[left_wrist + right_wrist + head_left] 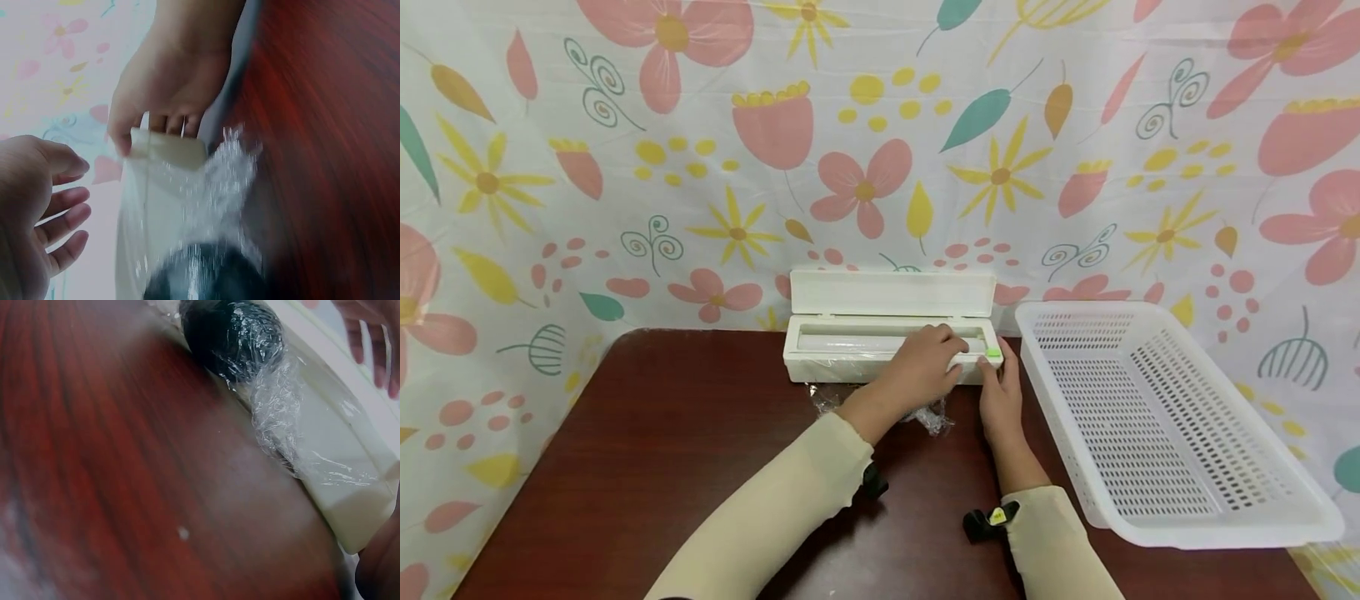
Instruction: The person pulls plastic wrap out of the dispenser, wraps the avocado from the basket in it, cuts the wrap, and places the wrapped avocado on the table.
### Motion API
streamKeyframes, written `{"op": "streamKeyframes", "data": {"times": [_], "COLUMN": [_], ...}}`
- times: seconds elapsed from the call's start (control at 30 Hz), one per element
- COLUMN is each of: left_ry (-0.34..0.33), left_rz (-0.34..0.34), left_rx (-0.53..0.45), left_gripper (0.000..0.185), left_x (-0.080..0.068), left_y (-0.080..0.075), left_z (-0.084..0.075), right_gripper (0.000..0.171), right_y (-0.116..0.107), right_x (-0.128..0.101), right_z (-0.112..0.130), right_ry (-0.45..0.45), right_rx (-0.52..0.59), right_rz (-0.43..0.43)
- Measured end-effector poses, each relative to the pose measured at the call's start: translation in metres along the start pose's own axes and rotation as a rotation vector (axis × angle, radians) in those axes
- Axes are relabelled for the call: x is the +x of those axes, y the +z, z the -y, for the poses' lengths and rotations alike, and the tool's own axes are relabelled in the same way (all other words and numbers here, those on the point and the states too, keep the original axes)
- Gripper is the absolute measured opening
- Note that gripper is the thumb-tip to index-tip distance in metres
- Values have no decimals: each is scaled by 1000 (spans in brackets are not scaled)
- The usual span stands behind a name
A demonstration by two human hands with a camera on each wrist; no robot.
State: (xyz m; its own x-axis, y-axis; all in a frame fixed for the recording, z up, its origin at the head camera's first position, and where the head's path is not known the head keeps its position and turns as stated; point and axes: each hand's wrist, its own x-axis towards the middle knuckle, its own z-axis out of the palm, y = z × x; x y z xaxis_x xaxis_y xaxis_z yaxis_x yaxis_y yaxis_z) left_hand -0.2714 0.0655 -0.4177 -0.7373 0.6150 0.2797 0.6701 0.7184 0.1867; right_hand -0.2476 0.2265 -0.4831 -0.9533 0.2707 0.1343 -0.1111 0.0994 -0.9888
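Observation:
A white cling-film dispenser (pixel 850 350) stands open at the back of the table, its lid up and a roll of film inside. My left hand (pixel 936 354) reaches across over its tray; in the left wrist view this left hand (pixel 44 206) has relaxed, spread fingers and holds nothing. My right hand (pixel 1000 379) grips the dispenser's right end beside the green cutter slide (pixel 992 352); the right hand (pixel 162 87) pinches the box corner there. A black round object wrapped in film (pixel 234 334) lies against the dispenser's front (pixel 337 481). Crumpled film (pixel 934 415) shows under my left wrist.
A white perforated plastic basket (pixel 1150 433) sits on the table's right side, overhanging the edge. The dark red-brown table (pixel 662 433) is bare on the left. A flowered cloth backdrop (pixel 880 150) hangs close behind the dispenser.

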Motion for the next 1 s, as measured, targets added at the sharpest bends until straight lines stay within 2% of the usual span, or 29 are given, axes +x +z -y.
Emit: {"op": "streamKeyframes", "data": {"times": [0.07, 0.13, 0.3, 0.43, 0.57, 0.7, 0.83, 1.0], "left_ry": [29, 41, 31, 48, 105, 173, 175, 150], "left_rz": [-1, -9, -22, -41, -105, -162, -135, -62], "left_rx": [33, 23, -33, -30, 14, 115, 163, 204], "left_gripper": [34, 34, 33, 32, 30, 26, 24, 30], "left_x": [6, 12, 25, 32, 37, 40, 43, 45], "left_y": [3, 7, 15, 22, 31, 36, 35, 36], "left_z": [-4, -8, -13, -15, -18, -22, -28, -32], "right_gripper": [57, 57, 56, 56, 55, 54, 52, 53], "right_y": [-1, -1, -3, -4, -5, -4, -3, -5], "right_x": [-1, -2, -2, 0, 6, 11, 12, 10], "right_z": [0, 0, -1, -4, -17, -30, -33, -26], "right_ry": [-5, -11, -11, 12, 14, -18, -57, -29], "right_rx": [16, 30, 24, 21, 25, 20, 36, 30], "right_rz": [1, 7, 20, 22, 12, -5, -1, 6]}}
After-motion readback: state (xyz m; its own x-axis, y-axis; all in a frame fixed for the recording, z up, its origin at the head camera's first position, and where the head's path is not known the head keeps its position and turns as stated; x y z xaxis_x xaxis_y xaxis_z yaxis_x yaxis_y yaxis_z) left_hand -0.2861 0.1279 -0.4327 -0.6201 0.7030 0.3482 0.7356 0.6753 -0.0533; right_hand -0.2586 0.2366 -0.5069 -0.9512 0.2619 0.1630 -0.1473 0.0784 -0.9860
